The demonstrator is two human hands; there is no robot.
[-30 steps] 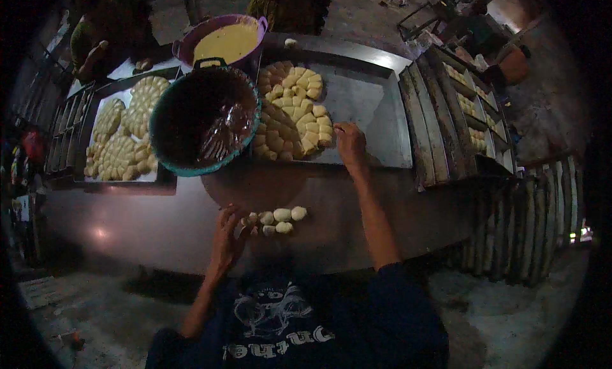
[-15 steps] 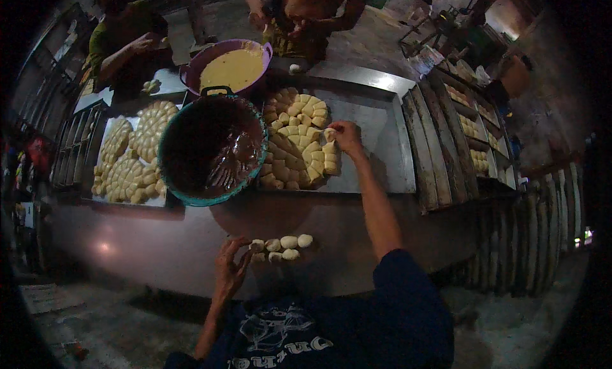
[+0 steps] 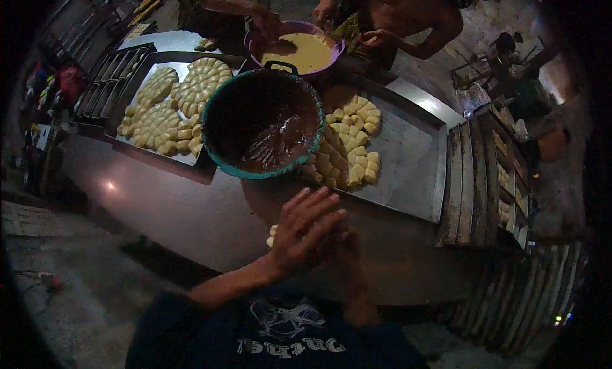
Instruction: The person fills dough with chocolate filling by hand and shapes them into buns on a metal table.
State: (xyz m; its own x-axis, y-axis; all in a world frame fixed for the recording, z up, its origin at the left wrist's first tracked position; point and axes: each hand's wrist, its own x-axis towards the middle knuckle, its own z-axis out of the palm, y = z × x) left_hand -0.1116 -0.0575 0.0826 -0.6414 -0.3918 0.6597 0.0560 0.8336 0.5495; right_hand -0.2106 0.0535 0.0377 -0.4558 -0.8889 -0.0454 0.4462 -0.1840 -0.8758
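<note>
— Where are the small dough pieces (image 3: 273,236)?

— On the bench (image 3: 159,200), on the near side of the teal-rimmed basin (image 3: 237,171). Only a few show, past the edge of the left grip (image 3: 307,232); I can't tell whether it touches them.

— How does that grip stand?

— Fingers long and straight, slightly apart, its back toward us, seemingly against the right grip (image 3: 347,238). That one is mostly hidden and dark, so I can't tell whether it is spread or pinching something.

— Which step is in hand, would you say?

— My judgement: work between the palms, a rub or a press, both on the near side of the basin. No dough shows between them, so I can't be sure any is there.

— And the arranged dough?

— Right of the basin, the dough clusters (image 3: 358,143) sit in a metal tray (image 3: 411,171), toward its basin side.

— What would a next move call for?

— Parting the palms gently, I'd judge, without sweeping the nearby pieces, and keeping clear of the basin's rim.
</note>
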